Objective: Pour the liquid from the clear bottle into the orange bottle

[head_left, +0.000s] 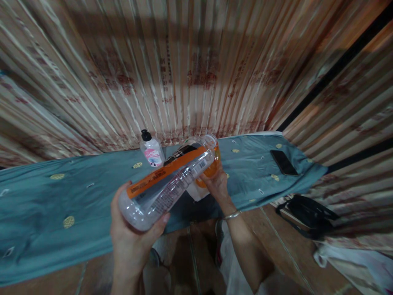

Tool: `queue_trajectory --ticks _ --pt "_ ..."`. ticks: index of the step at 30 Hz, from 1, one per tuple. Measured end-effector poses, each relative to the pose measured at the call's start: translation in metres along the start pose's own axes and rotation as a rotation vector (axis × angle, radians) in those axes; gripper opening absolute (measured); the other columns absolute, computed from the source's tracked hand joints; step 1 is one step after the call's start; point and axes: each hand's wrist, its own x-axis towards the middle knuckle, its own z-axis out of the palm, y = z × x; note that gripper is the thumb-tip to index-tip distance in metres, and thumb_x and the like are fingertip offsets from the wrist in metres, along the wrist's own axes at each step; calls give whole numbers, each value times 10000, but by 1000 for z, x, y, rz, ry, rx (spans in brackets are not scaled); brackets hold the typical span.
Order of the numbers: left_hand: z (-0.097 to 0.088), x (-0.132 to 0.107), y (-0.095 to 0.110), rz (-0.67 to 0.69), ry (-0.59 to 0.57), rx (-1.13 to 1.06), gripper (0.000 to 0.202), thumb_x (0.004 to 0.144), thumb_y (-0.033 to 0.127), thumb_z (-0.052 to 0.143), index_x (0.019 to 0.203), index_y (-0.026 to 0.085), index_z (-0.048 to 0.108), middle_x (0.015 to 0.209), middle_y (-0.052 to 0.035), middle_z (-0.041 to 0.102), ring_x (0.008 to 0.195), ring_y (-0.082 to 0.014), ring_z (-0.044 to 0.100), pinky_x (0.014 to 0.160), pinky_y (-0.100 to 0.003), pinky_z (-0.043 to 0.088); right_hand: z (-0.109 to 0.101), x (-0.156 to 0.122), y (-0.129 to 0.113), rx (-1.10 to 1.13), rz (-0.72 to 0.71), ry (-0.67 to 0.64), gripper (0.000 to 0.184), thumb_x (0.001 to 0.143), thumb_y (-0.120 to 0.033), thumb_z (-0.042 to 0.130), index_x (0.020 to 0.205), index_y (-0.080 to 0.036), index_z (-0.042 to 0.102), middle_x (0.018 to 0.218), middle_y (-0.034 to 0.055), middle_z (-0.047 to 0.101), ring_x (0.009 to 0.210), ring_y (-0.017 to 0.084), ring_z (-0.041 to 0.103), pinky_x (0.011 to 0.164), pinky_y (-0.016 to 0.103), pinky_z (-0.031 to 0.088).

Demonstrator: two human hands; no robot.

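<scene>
My left hand [132,241] is wrapped round the base of a large clear plastic bottle [166,188] with an orange and grey label. The bottle lies tilted, its open neck higher and toward the right. My right hand [216,180], with a bracelet at the wrist, grips an orange see-through container [211,170]. The bottle's neck overlaps the container's upper part; whether they touch I cannot tell. Behind the bottle, partly hidden, is a white and black package [196,192]. A clear pump bottle [152,151] with a black top and pink label stands to the left of it.
A teal cloth [89,213] with yellow pineapple prints covers the long narrow table. A black phone [283,162] lies toward its right end. Patterned curtains [190,82] hang behind. On the tiled floor at right are a black bag [310,215] and a white bag [353,262].
</scene>
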Motion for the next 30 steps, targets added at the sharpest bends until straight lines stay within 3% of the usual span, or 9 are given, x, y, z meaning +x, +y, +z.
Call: queue_trajectory --ticks 2,5,9,12,17,23,30 --pt "0 0 1 -2 -31 3 1106 624 594 1114 1562 201 679 1486 -183 778 1314 -418 807 1270 -632 607 0 0 1 9 -11 -5 830 793 -453 909 1556 -220 678 1441 199 884 1346 442 867 1220 683 684" --pt "-2 2 -1 -7 10 0 1069 690 583 1077 1603 219 657 1542 -180 750 1382 -420 784 1300 -622 586 0 0 3 25 -32 -9 806 807 -465 897 1547 -227 685 1440 185 884 1350 427 866 1207 651 697" --pt "-4 4 -2 6 -40 14 1066 619 550 1110 1541 226 684 1465 -170 786 1294 -410 816 1242 -599 635 2 0 5 21 -25 7 817 804 -462 906 1555 -234 677 1436 178 887 1343 424 869 1209 663 692" --pt "-1 2 3 -9 5 -10 1041 691 575 1077 1583 227 667 1515 -171 765 1348 -403 794 1301 -604 588 3 -1 5 21 -29 21 818 794 -457 921 1538 -213 684 1410 199 893 1318 442 877 1200 690 694" --pt "4 -2 9 -22 8 -18 1047 659 571 1087 1557 228 672 1511 -165 759 1349 -405 786 1298 -602 588 2 -1 3 23 -55 16 754 815 -451 928 1511 -252 717 1416 164 900 1321 421 877 1189 654 714" --pt "7 -4 13 -29 35 -26 1004 688 548 1058 1556 215 677 1495 -157 759 1340 -393 781 1301 -584 578 1 -1 3 48 -41 -2 827 808 -450 936 1558 -198 694 1445 190 885 1329 425 877 1192 636 711" --pt "3 -1 6 -3 19 -10 1033 670 592 1088 1546 223 684 1502 -166 762 1342 -399 789 1289 -586 593 2 0 1 22 -32 7 796 807 -420 944 1542 -225 711 1434 181 886 1333 435 875 1201 660 703"
